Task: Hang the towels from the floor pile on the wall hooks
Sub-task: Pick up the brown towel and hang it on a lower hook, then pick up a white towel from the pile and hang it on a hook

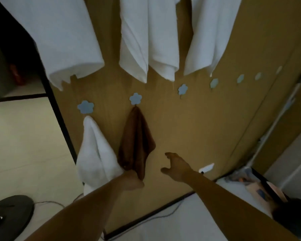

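Hanging from a blue flower hook (135,98) on the wooden wall (207,119), a brown towel (136,141) droops in folds, its lower corner meeting the left hand (131,180). That hand sits at the towel's bottom edge with its fingers hidden behind the cloth, so I cannot tell whether it grips the towel or only touches it. Just left of the brown one, a small white towel (96,150) hangs under another flower hook (85,106) near the wall's left edge, its lower part brushing the left forearm. The right hand (175,165) reaches toward bare wall to the right of the brown towel, fingers spread and relaxed, holding nothing. The 2 hands are apart, the brown towel's lower edge between them.

Along the top edge of the wall hang 3 large white towels (149,40). More flower hooks (182,89) run up toward the right edge in a rising line, all bare. A white socket (206,167) sits low on the wall near the right forearm. A round dark base (10,214) stands on the pale floor at the lower left corner, with a thin cord trailing beside it. The floor pile is not in view.
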Action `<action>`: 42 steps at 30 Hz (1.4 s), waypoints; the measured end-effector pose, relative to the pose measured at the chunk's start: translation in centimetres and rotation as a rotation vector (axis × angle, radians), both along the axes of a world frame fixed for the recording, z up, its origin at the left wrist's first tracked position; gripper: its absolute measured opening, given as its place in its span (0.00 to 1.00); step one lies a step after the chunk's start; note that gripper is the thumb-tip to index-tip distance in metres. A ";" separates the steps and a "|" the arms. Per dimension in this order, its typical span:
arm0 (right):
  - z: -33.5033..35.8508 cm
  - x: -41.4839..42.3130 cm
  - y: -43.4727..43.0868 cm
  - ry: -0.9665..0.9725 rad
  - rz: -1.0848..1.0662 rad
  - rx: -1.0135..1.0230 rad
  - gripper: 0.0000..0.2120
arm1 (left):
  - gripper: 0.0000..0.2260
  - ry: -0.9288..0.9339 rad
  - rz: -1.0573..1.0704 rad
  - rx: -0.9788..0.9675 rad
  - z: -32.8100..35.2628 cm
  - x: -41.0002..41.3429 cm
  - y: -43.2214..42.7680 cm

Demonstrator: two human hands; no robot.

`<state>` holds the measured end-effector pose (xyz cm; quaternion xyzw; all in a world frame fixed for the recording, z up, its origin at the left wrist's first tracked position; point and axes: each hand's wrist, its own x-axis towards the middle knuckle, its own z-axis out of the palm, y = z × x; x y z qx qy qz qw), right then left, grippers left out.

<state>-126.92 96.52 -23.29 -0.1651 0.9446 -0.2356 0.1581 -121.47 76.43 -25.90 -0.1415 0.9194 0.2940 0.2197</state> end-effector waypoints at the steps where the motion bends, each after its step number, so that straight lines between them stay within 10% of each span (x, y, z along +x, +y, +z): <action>1: -0.2 1.6 0.8 -0.005 -0.034 0.006 0.38 | 0.22 -0.008 -0.072 -0.031 -0.2 0.7 0.6; 14: -4.6 29.2 24.6 -0.257 -0.643 0.164 0.18 | 0.33 -0.090 -0.811 0.030 -2.5 9.7 20.2; 28: -14.2 54.9 42.9 -0.425 -1.245 -0.017 0.21 | 0.28 -0.259 -1.207 -0.061 -11.4 30.1 44.6; 42: -41.8 57.6 44.4 -0.754 -1.454 -0.193 0.21 | 0.19 -0.448 -1.292 -0.179 -37.8 32.3 54.9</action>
